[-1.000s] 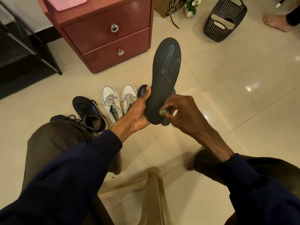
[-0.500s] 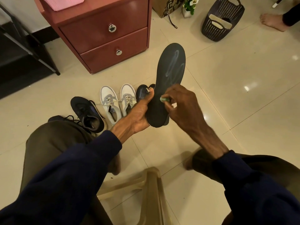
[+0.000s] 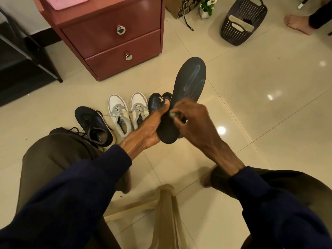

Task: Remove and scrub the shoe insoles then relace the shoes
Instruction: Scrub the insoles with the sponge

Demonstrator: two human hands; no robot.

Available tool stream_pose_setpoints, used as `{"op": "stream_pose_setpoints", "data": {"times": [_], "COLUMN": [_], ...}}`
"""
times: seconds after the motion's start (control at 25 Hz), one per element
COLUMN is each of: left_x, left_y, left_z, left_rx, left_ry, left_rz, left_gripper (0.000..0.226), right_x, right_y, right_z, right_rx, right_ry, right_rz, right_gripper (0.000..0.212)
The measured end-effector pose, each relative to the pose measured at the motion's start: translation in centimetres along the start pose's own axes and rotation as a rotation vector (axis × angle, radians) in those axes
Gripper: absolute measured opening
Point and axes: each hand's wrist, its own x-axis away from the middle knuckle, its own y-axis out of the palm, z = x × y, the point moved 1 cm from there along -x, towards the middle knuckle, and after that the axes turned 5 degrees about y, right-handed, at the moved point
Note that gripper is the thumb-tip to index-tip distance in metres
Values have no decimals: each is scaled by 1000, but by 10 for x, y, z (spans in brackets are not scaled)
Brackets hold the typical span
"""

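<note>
Dark foam insole (image 3: 188,90) stands nearly upright above a tiled floor (image 3: 260,97), its heel end clamped in the left hand (image 3: 152,126), thumb across the near face and the fingers hidden behind. From that grip the long axis runs up and away, leaning slightly right, so the toe end is the far end, and pale smears mark its upper half. The right hand (image 3: 190,121) presses against the middle of the insole, fingertips pinched on a small pale-green scrubber (image 3: 172,114) that is mostly hidden; that hand is the one set to travel along the length, and the next stroke likely follows the axis toward the toe. Nothing stands in the way above the insole. Just behind the left thumb, other dark insoles (image 3: 156,103) lie on the floor, beside a pair of white laced sneakers (image 3: 125,114); a dark sneaker (image 3: 93,124) sits further left. A red-brown drawer cabinet (image 3: 111,38) stands far left, a dark perforated basket (image 3: 242,24) far right.
</note>
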Motion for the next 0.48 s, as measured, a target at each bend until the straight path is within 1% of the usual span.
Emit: {"op": "stream_pose_setpoints", "data": {"times": [0.04,0.08,0.12,0.24,0.28,0.32,0.44,0.48], "left_x": [0,1,2,6,7,8,10,10], "left_y": [-2,-2,-1,3,5,2,-1,-1], "left_z": [0,0,0,0,0,2,5,5], "left_rx": [-18,-30,-31,-42,-44,-40,-8,-7], "left_ry": [0,0,-5,-33,-41,-43,-60,-56], "left_rz": [7,6,-10,-74,-93,-101,-111,-113], "left_gripper": [49,44,39,40,37,34,32,34], "right_x": [1,1,-2,-7,-6,-4,4,5], "right_y": [0,-2,-4,-15,-16,-12,-3,-4], "right_z": [-3,-2,5,31,32,27,6,6], "right_rx": [-45,-54,-36,49,47,17,-109,-110], "right_ry": [-33,-26,10,159,167,136,-1,-17], "right_rz": [-102,-152,-128,140,172,143,-136,-172], "right_gripper": [12,13,13,13,13,13,12,12]}}
